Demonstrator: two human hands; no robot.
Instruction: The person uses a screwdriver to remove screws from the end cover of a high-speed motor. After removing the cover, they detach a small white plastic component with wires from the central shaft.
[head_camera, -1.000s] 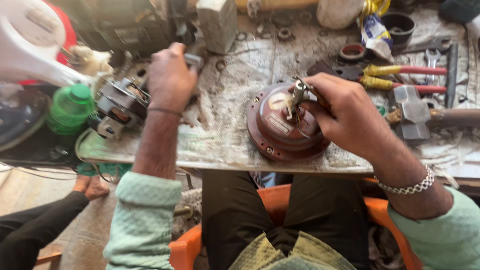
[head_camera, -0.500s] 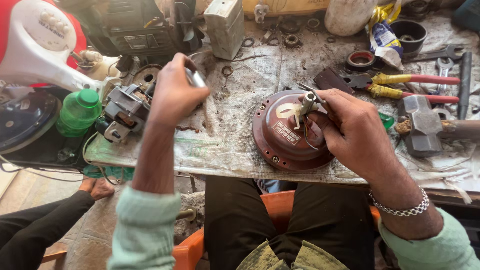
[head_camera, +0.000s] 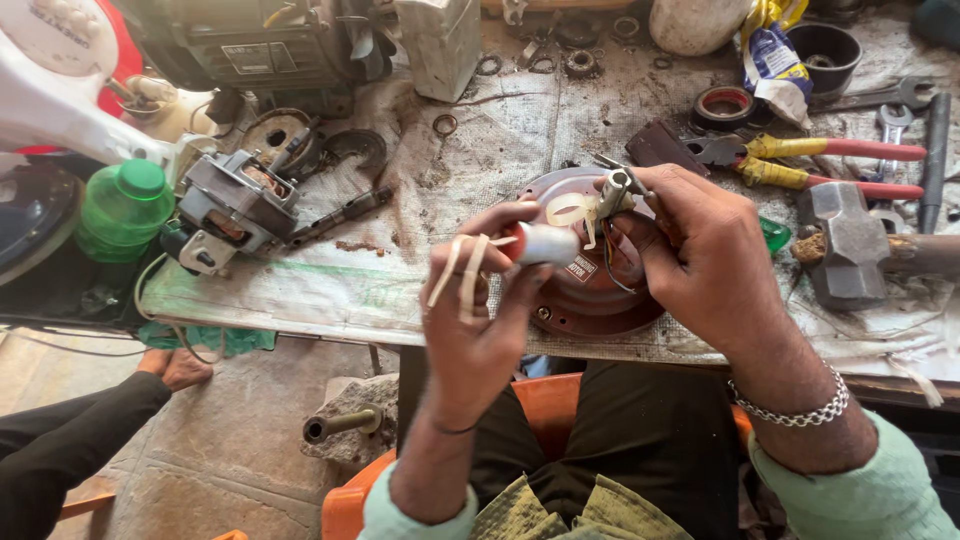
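The white cylinder (head_camera: 548, 243), a small capacitor-like part with a red end and pale leads (head_camera: 462, 272) trailing from it, now sits pinched in the fingers of the left hand (head_camera: 478, 330), raised just above the round brown motor housing (head_camera: 590, 290). Half a second ago that hand was away at the far left of the bench, closed over something among the clutter there; it has since swung across and meets the right hand over the housing. That puts both hands on the same piece of work, so the part looks ready to be joined to the wires at the housing's centre.

The right hand (head_camera: 705, 265) grips a small metal fitting (head_camera: 615, 190) and thin wires at the top of the housing, much as it did before, fingers curled tight.

Left of the left hand lie a bare motor core (head_camera: 232, 205) and a green jar (head_camera: 125, 208). Right of the right hand sit a hammer head (head_camera: 850, 240) and red-and-yellow pliers (head_camera: 820, 160) on the bench (head_camera: 330, 290). Another person's dark sleeve (head_camera: 70, 440) and hand show low at the left, apart from the work.
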